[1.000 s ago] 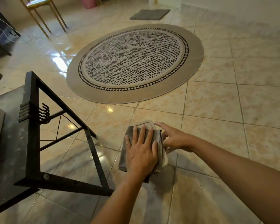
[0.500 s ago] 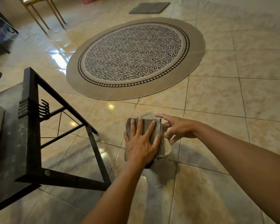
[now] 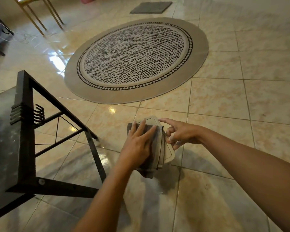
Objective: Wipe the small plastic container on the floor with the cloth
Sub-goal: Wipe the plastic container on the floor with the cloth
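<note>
Pressing cloth (image 3: 157, 148) flat: left hand (image 3: 137, 146), fingers spread; right hand (image 3: 181, 134) half-open, steadying container (image 3: 169, 153).

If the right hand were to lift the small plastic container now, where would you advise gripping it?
Probably by the bare right rim of the container, coming in from the right. The folded cloth and the flat left hand cover most of its top, while the right hand already sits against that exposed edge.

One head-worn camera looks forward and steeply down, close above the glossy beige tiled floor (image 3: 224, 101), facing the round patterned rug (image 3: 136, 59).
</note>
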Action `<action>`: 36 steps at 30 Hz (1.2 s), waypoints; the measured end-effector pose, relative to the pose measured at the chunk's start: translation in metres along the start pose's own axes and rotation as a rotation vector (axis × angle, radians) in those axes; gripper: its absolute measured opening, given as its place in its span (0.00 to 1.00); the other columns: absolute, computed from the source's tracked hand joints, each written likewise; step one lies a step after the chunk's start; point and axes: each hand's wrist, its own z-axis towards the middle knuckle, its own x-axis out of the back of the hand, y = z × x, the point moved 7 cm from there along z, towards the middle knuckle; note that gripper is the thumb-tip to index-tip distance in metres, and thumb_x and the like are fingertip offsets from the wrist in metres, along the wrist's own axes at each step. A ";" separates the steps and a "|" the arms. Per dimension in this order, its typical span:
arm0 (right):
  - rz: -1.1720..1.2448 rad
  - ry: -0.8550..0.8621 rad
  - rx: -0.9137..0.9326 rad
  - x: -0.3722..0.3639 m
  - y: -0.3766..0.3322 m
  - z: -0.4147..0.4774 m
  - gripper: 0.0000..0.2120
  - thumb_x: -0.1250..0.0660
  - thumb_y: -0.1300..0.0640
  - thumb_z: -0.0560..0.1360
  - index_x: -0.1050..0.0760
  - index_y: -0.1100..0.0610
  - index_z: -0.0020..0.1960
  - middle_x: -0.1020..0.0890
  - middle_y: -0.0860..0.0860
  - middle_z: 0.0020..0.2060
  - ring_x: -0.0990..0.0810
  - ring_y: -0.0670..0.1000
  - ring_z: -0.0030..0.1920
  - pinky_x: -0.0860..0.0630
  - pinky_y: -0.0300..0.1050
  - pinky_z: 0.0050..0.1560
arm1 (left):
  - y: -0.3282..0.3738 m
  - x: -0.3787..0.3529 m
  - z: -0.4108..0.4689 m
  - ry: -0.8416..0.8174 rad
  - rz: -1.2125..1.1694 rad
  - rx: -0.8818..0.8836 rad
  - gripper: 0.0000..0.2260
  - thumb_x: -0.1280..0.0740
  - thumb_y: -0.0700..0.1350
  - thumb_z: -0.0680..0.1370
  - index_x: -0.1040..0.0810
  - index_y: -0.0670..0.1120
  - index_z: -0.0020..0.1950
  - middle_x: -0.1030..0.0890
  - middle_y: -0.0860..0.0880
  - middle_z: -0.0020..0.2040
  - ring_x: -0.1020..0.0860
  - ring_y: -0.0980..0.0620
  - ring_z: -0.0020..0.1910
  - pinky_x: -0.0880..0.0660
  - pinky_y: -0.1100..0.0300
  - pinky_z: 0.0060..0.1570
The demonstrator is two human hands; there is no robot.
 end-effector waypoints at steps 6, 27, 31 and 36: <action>-0.011 -0.021 -0.010 -0.006 -0.004 0.005 0.47 0.35 0.75 0.75 0.50 0.42 0.80 0.26 0.56 0.39 0.20 0.53 0.39 0.16 0.52 0.43 | -0.016 -0.010 0.006 0.097 0.173 -0.018 0.23 0.59 0.61 0.83 0.58 0.67 0.79 0.60 0.56 0.81 0.69 0.49 0.78 0.68 0.42 0.75; 0.000 0.008 -0.040 -0.008 -0.009 -0.001 0.47 0.38 0.78 0.74 0.48 0.42 0.80 0.24 0.53 0.38 0.17 0.48 0.35 0.16 0.52 0.43 | 0.014 -0.023 -0.017 0.087 0.155 0.044 0.30 0.59 0.67 0.81 0.67 0.62 0.79 0.67 0.50 0.80 0.69 0.44 0.78 0.64 0.36 0.75; -0.032 0.002 -0.040 -0.010 -0.011 0.001 0.47 0.39 0.78 0.74 0.49 0.42 0.80 0.26 0.54 0.38 0.19 0.49 0.37 0.17 0.48 0.39 | 0.013 -0.025 -0.014 0.112 0.188 0.071 0.32 0.58 0.66 0.81 0.64 0.57 0.81 0.65 0.49 0.81 0.68 0.45 0.78 0.66 0.39 0.75; -0.063 0.020 -0.050 -0.015 -0.014 -0.001 0.48 0.38 0.77 0.73 0.51 0.42 0.80 0.18 0.59 0.47 0.14 0.59 0.47 0.17 0.61 0.50 | -0.005 0.000 0.033 0.133 0.130 0.165 0.31 0.56 0.62 0.82 0.62 0.53 0.81 0.61 0.50 0.82 0.66 0.46 0.79 0.68 0.41 0.75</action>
